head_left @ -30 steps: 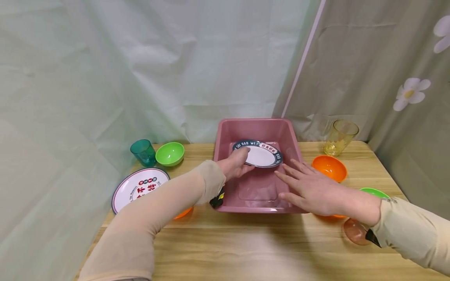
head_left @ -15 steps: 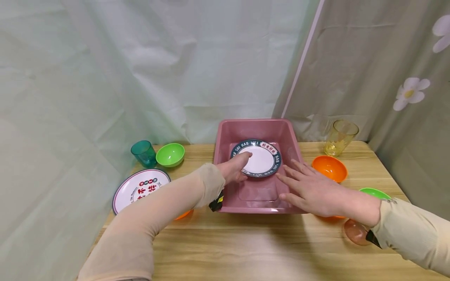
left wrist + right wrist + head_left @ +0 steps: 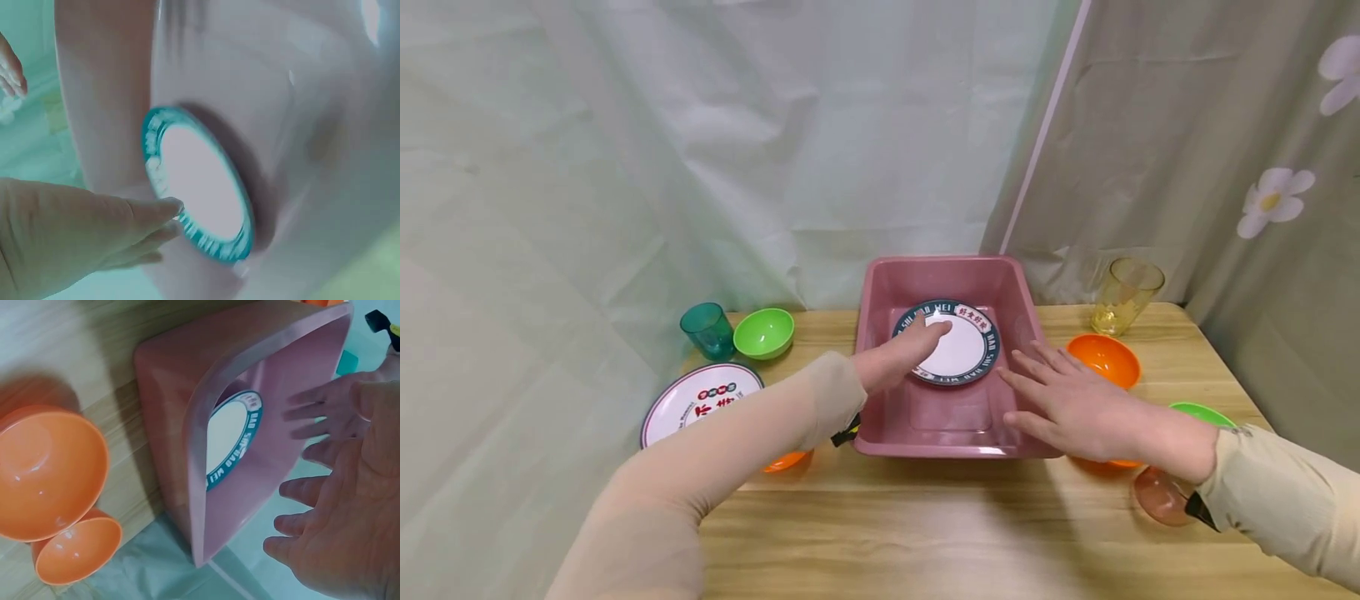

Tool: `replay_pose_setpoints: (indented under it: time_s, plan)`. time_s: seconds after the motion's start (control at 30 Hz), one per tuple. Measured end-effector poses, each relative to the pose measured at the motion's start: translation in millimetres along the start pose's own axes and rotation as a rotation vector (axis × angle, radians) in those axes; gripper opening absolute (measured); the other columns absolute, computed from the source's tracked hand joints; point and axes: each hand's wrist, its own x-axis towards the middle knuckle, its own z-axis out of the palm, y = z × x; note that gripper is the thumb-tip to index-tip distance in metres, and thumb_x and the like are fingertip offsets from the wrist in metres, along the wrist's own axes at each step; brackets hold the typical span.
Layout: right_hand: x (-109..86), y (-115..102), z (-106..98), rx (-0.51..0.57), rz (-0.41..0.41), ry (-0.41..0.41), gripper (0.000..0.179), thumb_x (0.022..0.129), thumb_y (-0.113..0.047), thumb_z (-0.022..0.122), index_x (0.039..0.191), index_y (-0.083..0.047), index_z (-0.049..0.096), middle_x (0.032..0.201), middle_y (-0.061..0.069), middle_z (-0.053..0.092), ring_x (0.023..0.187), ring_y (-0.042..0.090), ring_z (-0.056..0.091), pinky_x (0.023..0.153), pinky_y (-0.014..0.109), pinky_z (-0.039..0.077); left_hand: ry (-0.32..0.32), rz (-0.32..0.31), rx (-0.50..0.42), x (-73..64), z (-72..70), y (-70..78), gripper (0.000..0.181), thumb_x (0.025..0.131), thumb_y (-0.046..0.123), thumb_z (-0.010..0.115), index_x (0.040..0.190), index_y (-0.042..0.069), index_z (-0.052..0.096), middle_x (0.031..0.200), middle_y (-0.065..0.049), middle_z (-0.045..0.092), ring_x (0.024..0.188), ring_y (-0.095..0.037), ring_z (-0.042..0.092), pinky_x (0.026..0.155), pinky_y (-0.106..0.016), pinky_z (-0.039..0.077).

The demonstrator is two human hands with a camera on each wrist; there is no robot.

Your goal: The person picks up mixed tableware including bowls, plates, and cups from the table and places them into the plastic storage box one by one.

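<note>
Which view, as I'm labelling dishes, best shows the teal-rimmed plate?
The head view: the teal-rimmed plate shows legible rim lettering, though the left hand covers some. The left wrist view shows it blurred; in the right wrist view the pink basin hides part of it.

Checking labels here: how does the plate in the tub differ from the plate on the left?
The tub plate has a wide dark lettered rim; the left plate only a thin dark edge. The tub plate's middle looks plain white; the left plate's bears red characters. Both look round.
</note>
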Motion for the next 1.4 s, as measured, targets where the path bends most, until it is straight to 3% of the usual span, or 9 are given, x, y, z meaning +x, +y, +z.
replay_pose_setpoints:
  time_s: [0.07, 0.23, 0.3, 0.37, 0.6, 0.83, 1.1, 1.4]
  plan:
    - [0.7, 3.6, 0.7, 0.0, 0.019, 0.001, 0.073, 0.102, -0.061, 0.049, 0.158, -0.015, 0.043, 0.161, 0.021, 0.035, 0.15, 0.049, 0.019, 0.118, 0.067, 0.017, -0.007, 0.114, 0.269, -6.5, -7.5, 0.9, 0.083, 0.106, 0.049, 0.043, 0.165, 0.008, 0.002, 0.171, -0.014, 0.002, 0.157, -0.028, 0.002, 0.125, -0.043, 0.009]
    - [0.3, 15.3, 0.0, -0.003, 0.048, 0.032, 0.079, 0.101, -0.065, 0.047, 0.16, -0.013, 0.038, 0.162, 0.022, 0.033, 0.15, 0.05, 0.018, 0.118, 0.067, 0.014, 0.044, 0.346, 0.928, -30.0, -25.9, -2.8, 0.083, 0.104, 0.064, 0.037, 0.166, 0.018, 0.007, 0.171, -0.016, 0.004, 0.155, -0.037, 0.011, 0.124, -0.053, 0.013]
    - [-0.7, 20.2, 0.0, -0.008, 0.052, 0.049, 0.081, 0.1, -0.066, 0.046, 0.16, -0.012, 0.036, 0.162, 0.022, 0.032, 0.15, 0.05, 0.018, 0.118, 0.067, 0.013, 0.064, 0.409, 1.074, -41.1, -31.8, -6.5, 0.084, 0.102, 0.068, 0.035, 0.167, 0.021, 0.008, 0.171, -0.014, 0.004, 0.155, -0.037, 0.011, 0.123, -0.056, 0.008]
    - [-2.1, 25.2, 0.6, -0.019, 0.058, 0.062, 0.083, 0.1, -0.067, 0.047, 0.161, -0.012, 0.035, 0.162, 0.023, 0.032, 0.15, 0.05, 0.018, 0.118, 0.067, 0.013, 0.074, 0.455, 1.145, -52.2, -36.7, -11.1, 0.084, 0.101, 0.071, 0.033, 0.167, 0.024, 0.009, 0.172, -0.012, 0.003, 0.156, -0.036, 0.008, 0.123, -0.058, 0.004]
    - [-9.2, 35.3, 2.8, -0.046, 0.08, 0.085, 0.088, 0.097, -0.073, 0.044, 0.163, -0.017, 0.031, 0.165, 0.02, 0.028, 0.151, 0.049, 0.014, 0.118, 0.068, 0.01, 0.105, 0.564, 1.225, -79.7, -43.5, -31.7, 0.085, 0.099, 0.076, 0.026, 0.166, 0.026, 0.011, 0.172, -0.009, -0.001, 0.157, -0.033, 0.004, 0.122, -0.056, -0.005]
    - [-14.2, 35.5, 4.7, -0.047, 0.071, 0.09, 0.087, 0.096, -0.074, 0.044, 0.163, -0.02, 0.031, 0.166, 0.019, 0.026, 0.153, 0.048, 0.009, 0.119, 0.067, 0.007, 0.093, 0.604, 1.245, -87.5, -35.6, -42.9, 0.083, 0.1, 0.074, 0.027, 0.166, 0.026, 0.016, 0.172, -0.009, 0.002, 0.156, -0.033, 0.005, 0.122, -0.058, -0.002]
    - [-9.9, 33.2, 6.7, -0.064, 0.05, 0.095, 0.087, 0.096, -0.075, 0.043, 0.162, -0.019, 0.033, 0.167, 0.017, 0.025, 0.153, 0.046, 0.009, 0.119, 0.066, 0.009, 0.105, 0.602, 1.234, -88.0, -36.7, -47.5, 0.082, 0.101, 0.072, 0.029, 0.166, 0.024, 0.017, 0.171, -0.011, 0.007, 0.156, -0.034, 0.007, 0.122, -0.06, 0.004]
    - [12.4, 16.5, -1.2, -0.108, -0.026, 0.103, 0.083, 0.098, -0.072, 0.044, 0.16, -0.017, 0.038, 0.166, 0.016, 0.028, 0.154, 0.042, 0.011, 0.12, 0.066, 0.009, 0.133, 0.552, 1.19, -93.6, -56.3, -56.7, 0.085, 0.1, 0.074, 0.026, 0.166, 0.023, 0.011, 0.171, -0.008, -0.001, 0.157, -0.031, 0.002, 0.122, -0.059, -0.001]
